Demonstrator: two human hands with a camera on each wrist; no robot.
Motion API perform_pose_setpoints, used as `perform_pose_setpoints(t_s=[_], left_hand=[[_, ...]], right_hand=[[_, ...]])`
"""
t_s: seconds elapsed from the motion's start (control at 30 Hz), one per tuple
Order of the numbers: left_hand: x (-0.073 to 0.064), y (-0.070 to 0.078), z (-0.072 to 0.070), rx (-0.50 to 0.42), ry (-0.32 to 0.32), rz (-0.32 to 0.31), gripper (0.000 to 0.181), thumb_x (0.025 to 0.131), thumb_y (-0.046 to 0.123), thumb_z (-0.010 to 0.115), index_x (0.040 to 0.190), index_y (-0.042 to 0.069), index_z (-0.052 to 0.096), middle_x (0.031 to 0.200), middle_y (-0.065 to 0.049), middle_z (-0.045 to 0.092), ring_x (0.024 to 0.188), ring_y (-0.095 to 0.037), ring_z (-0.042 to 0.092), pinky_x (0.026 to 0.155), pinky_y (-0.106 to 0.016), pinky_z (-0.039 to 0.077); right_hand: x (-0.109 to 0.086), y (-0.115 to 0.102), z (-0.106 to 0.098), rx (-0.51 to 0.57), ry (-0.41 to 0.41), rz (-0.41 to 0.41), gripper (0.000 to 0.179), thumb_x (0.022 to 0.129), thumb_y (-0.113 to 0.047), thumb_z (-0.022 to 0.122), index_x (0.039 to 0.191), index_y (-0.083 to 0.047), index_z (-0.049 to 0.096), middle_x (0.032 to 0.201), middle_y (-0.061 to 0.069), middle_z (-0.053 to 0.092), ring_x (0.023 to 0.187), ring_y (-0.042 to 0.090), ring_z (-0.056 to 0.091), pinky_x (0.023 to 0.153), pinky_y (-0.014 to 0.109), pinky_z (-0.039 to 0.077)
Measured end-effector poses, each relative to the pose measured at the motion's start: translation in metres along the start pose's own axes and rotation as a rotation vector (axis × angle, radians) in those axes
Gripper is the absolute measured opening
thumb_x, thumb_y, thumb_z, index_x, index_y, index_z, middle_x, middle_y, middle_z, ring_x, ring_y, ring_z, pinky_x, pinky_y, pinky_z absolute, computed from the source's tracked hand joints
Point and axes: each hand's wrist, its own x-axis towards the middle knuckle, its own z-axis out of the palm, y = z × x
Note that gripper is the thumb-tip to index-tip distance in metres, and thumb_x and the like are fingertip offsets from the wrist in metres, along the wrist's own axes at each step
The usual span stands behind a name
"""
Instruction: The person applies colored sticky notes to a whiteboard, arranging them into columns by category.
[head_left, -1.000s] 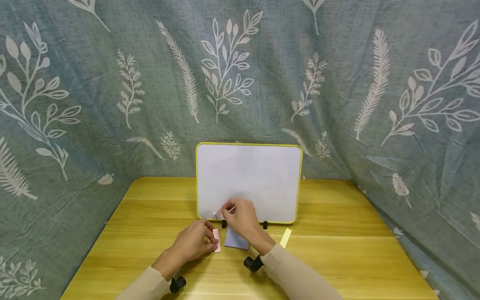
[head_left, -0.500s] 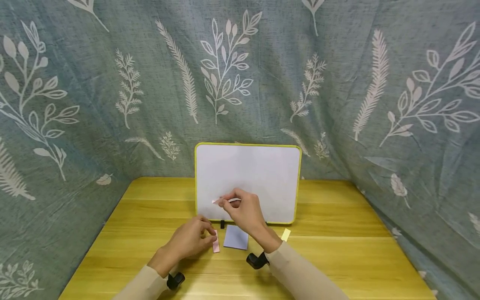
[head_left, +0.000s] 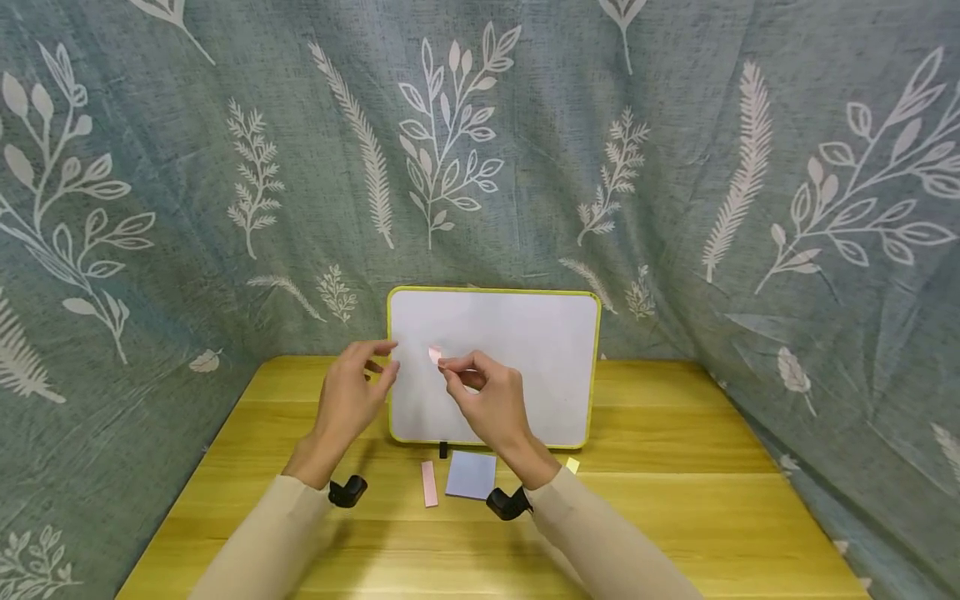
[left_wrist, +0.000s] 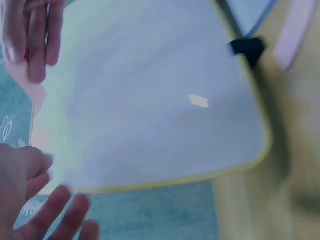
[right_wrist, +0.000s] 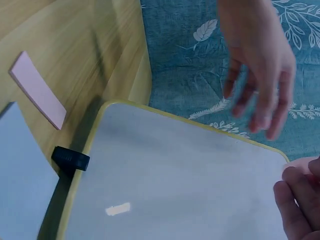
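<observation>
A whiteboard (head_left: 525,342) with a yellow rim stands upright at the back of the table. In front of its left half, my right hand (head_left: 491,404) pinches a small pink paper slip (head_left: 435,356) between thumb and fingers. The slip (left_wrist: 31,92) also shows in the left wrist view; whether it touches the board cannot be told. My left hand (head_left: 351,396) is raised by the board's left edge, fingers apart, holding nothing. On the table below lie a narrow pink sticky-note pad (head_left: 429,483) and a square lavender sticky-note pad (head_left: 471,475).
A yellow strip (head_left: 573,465) lies partly hidden behind my right wrist. A black stand foot (head_left: 443,450) holds the board's lower edge. A patterned curtain (head_left: 300,167) surrounds the wooden table (head_left: 660,517).
My left hand has left the narrow pink pad and risen to the board's left edge. My right hand has carried the pink slip upward in front of the board.
</observation>
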Motion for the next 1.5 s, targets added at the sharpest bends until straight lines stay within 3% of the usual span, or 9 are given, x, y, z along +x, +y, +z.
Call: perform_pose_setpoints(t_s=[0.1,0.23,0.43,0.73,1.0,1.23,1.37,1.5], left_hand=[[0.021,0.001,-0.004,-0.010,0.055,0.019,0.049,0.111,0.012,0.082,0.158,0.010,0.071,0.147,-0.026,0.067,0.118,-0.044,0.075,0.092,-0.059,0.066],[0.045,0.003,-0.007,-0.025,0.030,0.028,0.063,0.113,0.010,0.079,0.172,0.016,0.059,0.155,-0.030,0.058,0.127,-0.049,0.073,0.094,-0.061,0.069],[0.067,0.003,-0.009,-0.045,-0.044,0.043,0.061,0.115,0.011,0.074,0.173,0.021,0.058,0.146,-0.029,0.070,0.112,-0.049,0.083,0.091,-0.061,0.072],[0.069,0.002,-0.012,-0.067,-0.048,0.018,0.054,0.115,0.009,0.074,0.167,0.019,0.065,0.136,-0.028,0.075,0.106,-0.048,0.084,0.087,-0.059,0.073],[0.069,0.004,-0.017,-0.072,-0.057,-0.014,0.048,0.117,0.012,0.072,0.163,0.021,0.068,0.134,-0.026,0.078,0.104,-0.046,0.084,0.086,-0.058,0.073],[0.074,0.011,-0.017,-0.069,-0.025,0.006,0.041,0.116,0.016,0.075,0.157,0.017,0.073,0.139,-0.026,0.073,0.112,-0.048,0.082,0.089,-0.061,0.072],[0.079,0.018,-0.014,-0.056,-0.015,0.024,0.040,0.115,0.017,0.077,0.155,0.016,0.076,0.141,-0.024,0.071,0.115,-0.046,0.077,0.091,-0.057,0.071],[0.084,0.023,-0.009,-0.046,-0.001,0.073,0.039,0.112,0.016,0.081,0.151,0.014,0.079,0.144,-0.023,0.072,0.101,-0.041,0.068,0.088,-0.049,0.059]], right_hand=[[0.006,0.002,0.003,-0.007,0.023,-0.044,0.006,0.105,0.004,0.080,0.106,-0.002,0.083,0.116,0.015,0.090,0.103,0.032,0.091,0.093,0.031,0.072],[0.014,0.005,0.008,-0.003,0.039,-0.092,0.007,0.104,0.006,0.081,0.106,0.000,0.084,0.115,0.015,0.090,0.102,0.031,0.091,0.094,0.035,0.072],[0.025,0.005,0.018,-0.016,0.047,-0.144,0.008,0.104,0.007,0.081,0.108,0.001,0.084,0.116,0.015,0.090,0.104,0.031,0.091,0.098,0.035,0.072],[0.035,0.002,0.026,-0.085,0.035,-0.156,0.007,0.104,0.004,0.079,0.107,0.000,0.084,0.118,0.014,0.090,0.109,0.028,0.090,0.102,0.025,0.068],[0.041,0.006,0.032,-0.138,0.016,-0.218,0.006,0.106,0.002,0.078,0.109,0.002,0.083,0.119,0.016,0.090,0.111,0.030,0.090,0.105,0.026,0.068],[0.046,0.007,0.038,-0.185,0.061,-0.233,0.006,0.107,0.003,0.078,0.109,0.003,0.083,0.120,0.017,0.090,0.115,0.030,0.089,0.106,0.027,0.067],[0.047,0.007,0.036,-0.236,0.096,-0.248,0.006,0.105,0.006,0.079,0.108,0.003,0.083,0.117,0.018,0.090,0.113,0.031,0.089,0.103,0.030,0.069],[0.048,0.007,0.033,-0.263,0.111,-0.255,0.007,0.104,0.007,0.078,0.107,0.003,0.082,0.116,0.018,0.090,0.111,0.031,0.090,0.101,0.033,0.070]])
